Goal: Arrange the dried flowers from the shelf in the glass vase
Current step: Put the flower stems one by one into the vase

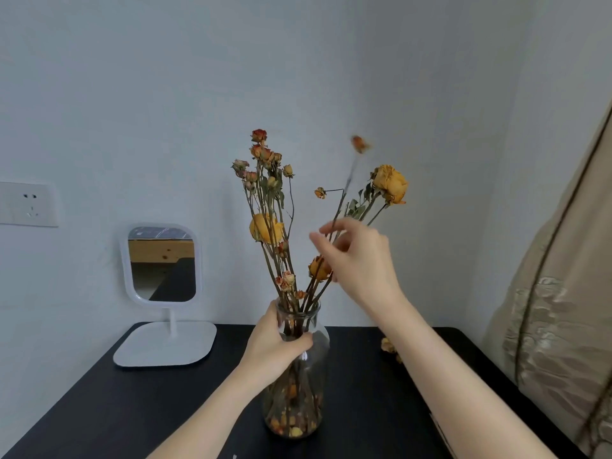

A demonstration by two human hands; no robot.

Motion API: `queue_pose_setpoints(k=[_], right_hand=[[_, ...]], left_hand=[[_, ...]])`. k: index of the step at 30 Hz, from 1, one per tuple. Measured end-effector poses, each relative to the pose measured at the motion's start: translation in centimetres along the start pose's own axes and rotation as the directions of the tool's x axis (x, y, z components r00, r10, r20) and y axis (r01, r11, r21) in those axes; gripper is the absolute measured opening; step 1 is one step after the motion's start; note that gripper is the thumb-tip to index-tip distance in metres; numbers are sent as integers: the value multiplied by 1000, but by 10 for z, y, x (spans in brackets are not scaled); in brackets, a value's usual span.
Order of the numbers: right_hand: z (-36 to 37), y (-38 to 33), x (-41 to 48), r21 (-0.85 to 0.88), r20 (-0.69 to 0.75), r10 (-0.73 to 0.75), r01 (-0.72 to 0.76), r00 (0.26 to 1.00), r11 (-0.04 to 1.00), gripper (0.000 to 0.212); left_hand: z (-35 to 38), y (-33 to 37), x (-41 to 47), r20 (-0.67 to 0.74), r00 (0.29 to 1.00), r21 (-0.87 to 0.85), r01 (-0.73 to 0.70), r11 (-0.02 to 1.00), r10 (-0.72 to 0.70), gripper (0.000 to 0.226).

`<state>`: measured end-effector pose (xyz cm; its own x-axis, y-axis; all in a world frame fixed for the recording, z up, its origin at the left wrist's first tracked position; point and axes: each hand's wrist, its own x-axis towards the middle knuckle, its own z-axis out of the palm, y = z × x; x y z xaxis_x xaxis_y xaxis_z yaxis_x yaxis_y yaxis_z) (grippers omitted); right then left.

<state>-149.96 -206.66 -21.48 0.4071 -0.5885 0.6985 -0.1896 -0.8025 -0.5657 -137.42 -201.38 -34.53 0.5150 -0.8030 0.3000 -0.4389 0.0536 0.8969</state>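
Note:
A clear glass vase [314,369] stands on the black table [132,409], holding several dried flowers [266,193] with orange and yellow heads. My left hand [275,349] grips the vase by its neck. Above it, my right hand [357,256] pinches a thin stem among the right-hand stems; that stem's small orange bud [359,144] is blurred. A big yellow dried rose [390,183] leans out to the right behind this hand. Fallen petals lie at the bottom of the vase.
A white stand mirror [162,263] sits at the table's back left, below a wall socket [28,203]. A loose dried flower head [387,346] lies on the table behind my right forearm. A beige curtain [563,309] hangs at the right edge.

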Motion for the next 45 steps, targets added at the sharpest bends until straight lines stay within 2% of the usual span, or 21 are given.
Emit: queue_pose_setpoints(k=[3, 6, 10, 14, 20, 26, 31, 37, 39, 45], right_hand=[[-9, -11, 11, 56, -8, -24, 25, 1000, 998, 14], [-9, -15, 19, 76, 78, -25, 19, 997, 997, 12], [0, -16, 29, -66, 125, -50, 58, 991, 996, 16], [7, -12, 37, -184, 173, 41, -9, 984, 983, 24], [10, -12, 41, -248, 152, 113, -73, 982, 966, 26], [9, -16, 48, -212, 3, 110, -107, 994, 971, 26], [10, -11, 45, -292, 132, 181, -136, 975, 947, 28], [13, -9, 42, -386, 108, 160, -107, 981, 916, 31], [13, -8, 42, -379, 100, 164, -115, 981, 918, 32], [11, 3, 34, -217, 46, 145, -132, 988, 967, 28]], left_hand=[[0, -1, 0, 9, 1000, -4, 6, 1000, -6, 46], [0, -1, 0, 13, 1000, -7, 1, 1000, -1, 46], [0, 0, 0, 14, 1000, -7, -1, 1000, 1, 47], [0, -1, 1, 14, 1000, -3, -9, 1000, 9, 48], [0, -3, 2, 3, 1000, 6, -4, 1000, 4, 50], [0, -4, 2, 0, 1000, 15, -16, 1000, 16, 48], [1, -4, 3, -6, 1000, 10, -13, 1000, 13, 49], [1, -5, 3, -8, 1000, 10, -18, 1000, 18, 47], [2, -4, 3, -10, 1000, 12, -19, 1000, 19, 48], [-1, -3, 3, 14, 1000, 23, -15, 1000, 14, 46]])
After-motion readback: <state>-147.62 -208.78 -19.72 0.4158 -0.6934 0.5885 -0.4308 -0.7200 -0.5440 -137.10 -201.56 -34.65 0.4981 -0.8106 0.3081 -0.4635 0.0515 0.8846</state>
